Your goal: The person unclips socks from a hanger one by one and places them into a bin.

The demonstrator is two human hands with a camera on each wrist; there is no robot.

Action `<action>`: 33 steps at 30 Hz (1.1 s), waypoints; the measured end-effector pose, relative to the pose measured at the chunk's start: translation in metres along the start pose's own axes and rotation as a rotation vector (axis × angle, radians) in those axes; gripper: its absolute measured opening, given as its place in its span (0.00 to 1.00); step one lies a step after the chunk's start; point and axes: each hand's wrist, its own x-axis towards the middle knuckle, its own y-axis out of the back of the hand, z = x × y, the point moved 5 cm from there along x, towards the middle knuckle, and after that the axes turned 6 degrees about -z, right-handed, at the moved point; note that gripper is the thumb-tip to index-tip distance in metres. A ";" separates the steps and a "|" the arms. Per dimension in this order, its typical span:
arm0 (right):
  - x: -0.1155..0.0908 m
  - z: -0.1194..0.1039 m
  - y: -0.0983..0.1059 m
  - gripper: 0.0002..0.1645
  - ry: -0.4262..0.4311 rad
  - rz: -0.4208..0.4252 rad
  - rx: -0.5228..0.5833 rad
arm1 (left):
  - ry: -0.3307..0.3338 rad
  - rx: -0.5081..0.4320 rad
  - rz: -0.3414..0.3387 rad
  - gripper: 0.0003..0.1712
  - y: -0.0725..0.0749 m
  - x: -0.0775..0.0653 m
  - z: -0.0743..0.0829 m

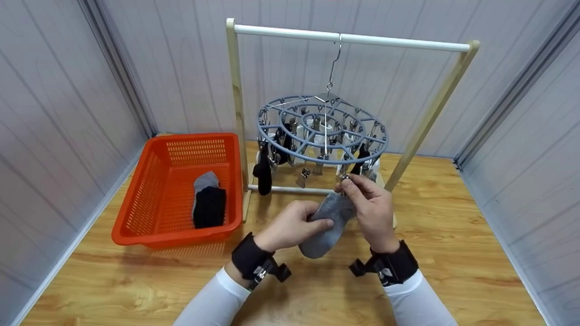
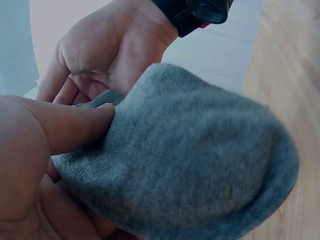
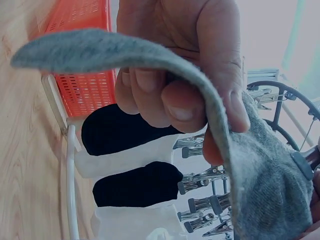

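Note:
A grey sock (image 1: pixel 327 231) hangs at the front of a round clip hanger (image 1: pixel 322 160). My left hand (image 1: pixel 294 226) pinches the sock's middle, thumb on top in the left wrist view. At the sock's cuff, my right hand (image 1: pixel 374 210) pinches a metal clip (image 1: pixel 345 177) of the hanger. In the right wrist view the clip's dark tip (image 3: pixel 301 165) lies against the grey fabric. Fingertips of the right hand partly hide the clip in the head view. Black socks (image 1: pixel 263 174) and white ones (image 3: pixel 125 156) hang from other clips.
On the left stands an orange basket (image 1: pixel 118 226) with a grey sock (image 1: pixel 206 179) and a black sock (image 1: pixel 210 207) inside. The hanger hooks over the white bar (image 1: pixel 290 32) of a wooden-legged rack (image 1: pixel 235 90). Panel walls (image 1: pixel 54 113) enclose the wood-look table (image 1: pixel 453 253).

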 end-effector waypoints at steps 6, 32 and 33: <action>-0.001 0.000 0.002 0.12 0.023 0.039 0.011 | -0.001 -0.004 -0.009 0.10 -0.002 -0.001 0.000; 0.000 0.003 0.004 0.12 0.023 0.098 0.117 | 0.000 0.092 -0.031 0.21 0.016 -0.009 0.002; 0.000 0.003 0.004 0.12 0.027 0.105 0.125 | -0.002 0.092 -0.029 0.21 0.017 -0.010 0.003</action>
